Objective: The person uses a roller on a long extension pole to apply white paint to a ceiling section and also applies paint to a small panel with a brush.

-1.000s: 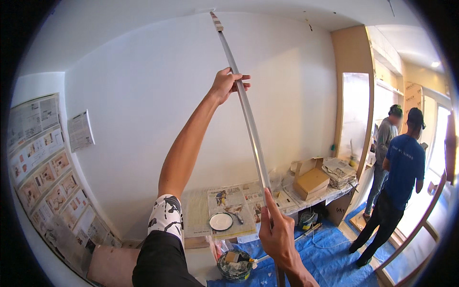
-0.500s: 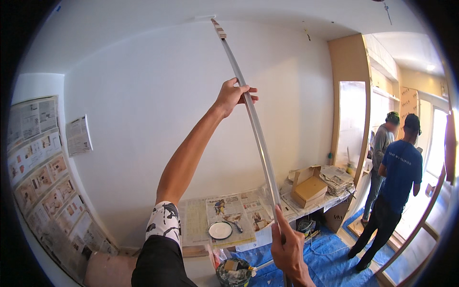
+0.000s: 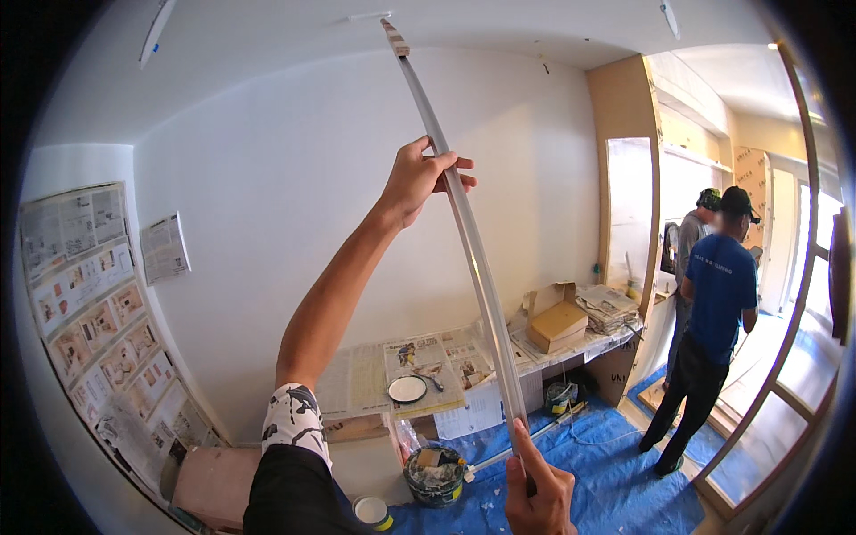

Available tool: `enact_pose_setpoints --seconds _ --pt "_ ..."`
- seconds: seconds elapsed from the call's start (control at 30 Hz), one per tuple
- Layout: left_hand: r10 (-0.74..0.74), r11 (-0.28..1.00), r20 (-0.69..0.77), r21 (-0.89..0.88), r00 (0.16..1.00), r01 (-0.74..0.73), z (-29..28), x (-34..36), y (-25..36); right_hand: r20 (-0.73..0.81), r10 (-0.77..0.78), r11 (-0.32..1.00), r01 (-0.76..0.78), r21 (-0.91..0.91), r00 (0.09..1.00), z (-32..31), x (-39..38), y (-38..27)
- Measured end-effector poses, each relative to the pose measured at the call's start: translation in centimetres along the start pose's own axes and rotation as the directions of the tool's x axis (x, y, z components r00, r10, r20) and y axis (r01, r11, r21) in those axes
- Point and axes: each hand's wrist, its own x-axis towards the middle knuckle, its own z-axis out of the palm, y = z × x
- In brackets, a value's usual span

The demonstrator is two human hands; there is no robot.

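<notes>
A long, slim, silvery-grey pole (image 3: pixel 481 267) slants from the lower right up to the ceiling. My left hand (image 3: pixel 417 183) grips its upper part, the thumb side in front and some fingers poking out behind it. Lower down, my right hand (image 3: pixel 539 495) holds the pole near its bottom end, index finger laid along it. On the top end is a narrow, striped, brownish piece (image 3: pixel 396 40), too small to name. Its tip is right by a short white streak (image 3: pixel 367 16) on the ceiling; whether they touch I cannot tell.
A newspaper-covered counter holds a white round lid (image 3: pixel 407 389) and a cardboard box (image 3: pixel 557 327). Below stand a dirty bucket (image 3: pixel 434 477) and an open can (image 3: pixel 372 511), near blue floor sheeting (image 3: pixel 588 459). Two people stand at right, one in a blue shirt (image 3: pixel 720 281), beside a framed panel (image 3: pixel 758 428).
My view has shifted, showing more ceiling, the open can and more blue sheeting. Both hands keep hold of the pole, and its tip stays beside the white streak.
</notes>
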Motion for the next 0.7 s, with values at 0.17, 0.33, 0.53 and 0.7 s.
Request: enact_pose_setpoints --seconds 0.17,0.33,0.53,0.7 --pt "-0.004 1.0 -0.008 -0.005 1.0 0.004 1.2 -2.1 2.9 0.028 0.015 1.0 -0.014 -0.013 1.0 -2.2 -2.3 -2.9" --pt "-0.006 1.0 -0.001 -0.007 1.0 0.006 1.9 -2.7 4.1 0.015 0.025 1.0 -0.025 -0.007 1.0 -2.8 -3.1 -4.1" --pt "-0.022 0.999 -0.019 0.025 1.0 0.023 0.5 -1.4 2.4 0.055 0.119 0.993 -0.119 0.002 0.991 -1.1 -0.8 -3.8" --pt "-0.022 1.0 0.004 0.001 1.0 0.022 -2.3 2.8 -1.7 0.113 0.145 0.989 -0.141 -0.041 0.983 0.9 3.4 -1.2"
